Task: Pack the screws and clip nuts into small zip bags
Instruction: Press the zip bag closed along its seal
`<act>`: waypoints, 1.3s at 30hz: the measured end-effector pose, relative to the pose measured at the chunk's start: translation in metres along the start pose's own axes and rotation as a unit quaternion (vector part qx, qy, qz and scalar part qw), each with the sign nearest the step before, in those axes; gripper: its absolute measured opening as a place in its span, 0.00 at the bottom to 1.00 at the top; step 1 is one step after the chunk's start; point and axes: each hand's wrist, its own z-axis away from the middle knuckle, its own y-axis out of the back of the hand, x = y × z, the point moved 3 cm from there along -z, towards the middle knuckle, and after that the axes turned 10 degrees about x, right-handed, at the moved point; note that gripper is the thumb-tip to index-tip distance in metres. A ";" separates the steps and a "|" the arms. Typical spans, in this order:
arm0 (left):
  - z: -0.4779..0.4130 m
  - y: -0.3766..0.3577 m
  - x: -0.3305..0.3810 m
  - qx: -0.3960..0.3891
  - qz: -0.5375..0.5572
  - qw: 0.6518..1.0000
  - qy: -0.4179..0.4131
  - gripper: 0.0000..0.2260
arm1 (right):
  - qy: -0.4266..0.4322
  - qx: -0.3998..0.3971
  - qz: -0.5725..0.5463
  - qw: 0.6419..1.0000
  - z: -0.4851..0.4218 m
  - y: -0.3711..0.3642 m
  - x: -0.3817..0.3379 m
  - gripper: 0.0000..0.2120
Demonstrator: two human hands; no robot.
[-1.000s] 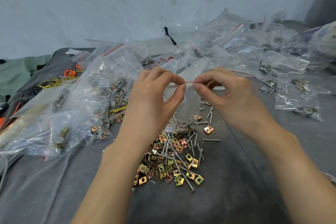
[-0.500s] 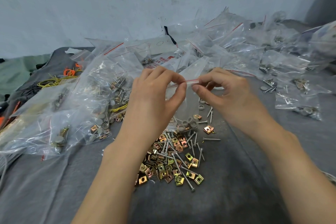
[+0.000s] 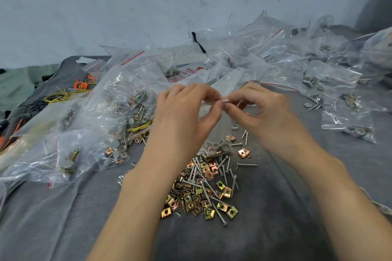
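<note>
Pinching the red-striped mouth of a small zip bag (image 3: 223, 132), the left hand (image 3: 186, 116) and right hand (image 3: 267, 112) each held the strip between thumb and forefinger, fingers curled, their fingertips nearly touching. The bag hung below them with grey rings in its bottom. At six o'clock from the hands, loose clip nuts (image 3: 192, 201) lay mixed with screws (image 3: 247, 164) on the grey cloth (image 3: 275, 231). Filled bags (image 3: 84, 131) were heaped at nine o'clock, more clear bags (image 3: 297, 65) at two o'clock, and yellow wires (image 3: 63, 96) at ten.

Pinches draw together
The right hand (image 3: 263, 110) slides left along the seal of the zip bag (image 3: 221, 131), nearly meeting the left hand (image 3: 186, 112).
</note>
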 end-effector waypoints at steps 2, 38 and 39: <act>-0.001 0.000 0.003 0.002 0.006 1.000 0.000 0.04 | 0.000 0.000 -0.003 1.000 0.000 -0.001 -0.002 0.02; -0.002 -0.003 0.006 -0.026 0.045 0.998 0.042 0.06 | -0.135 0.062 -0.200 0.969 0.005 -0.017 -0.001 0.04; -0.002 -0.004 0.007 -0.028 0.048 0.997 0.044 0.06 | -0.136 0.070 -0.186 0.971 0.005 -0.019 -0.001 0.05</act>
